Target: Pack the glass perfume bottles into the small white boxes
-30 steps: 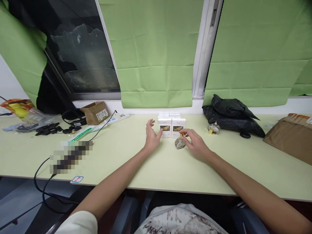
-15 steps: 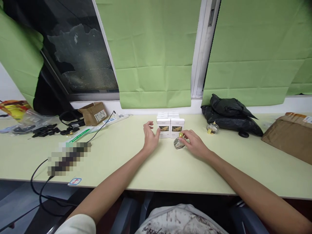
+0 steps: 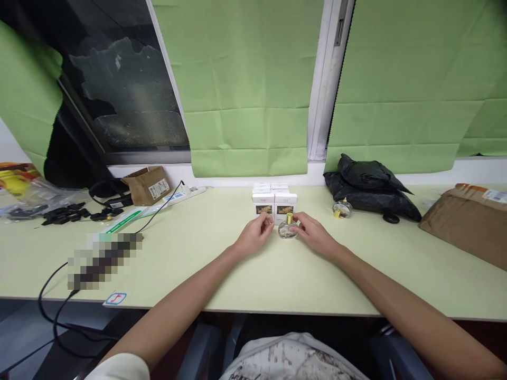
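Glass, clear and round, the small gold-capped bottle (image 3: 287,229) stands mid-frame on the worktop (image 3: 277,279) before white cartons (image 3: 274,202). My right hand (image 3: 315,236) pinches it. My left hand (image 3: 255,236) has closed in alongside, fingers curled; I cannot tell if it touches.

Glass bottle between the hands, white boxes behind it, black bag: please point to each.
glass bottle (image 3: 285,231), head view, on its clear round body.
white boxes (image 3: 285,199), head view, on the front right box's face.
black bag (image 3: 368,182), head view, on its upper folds.
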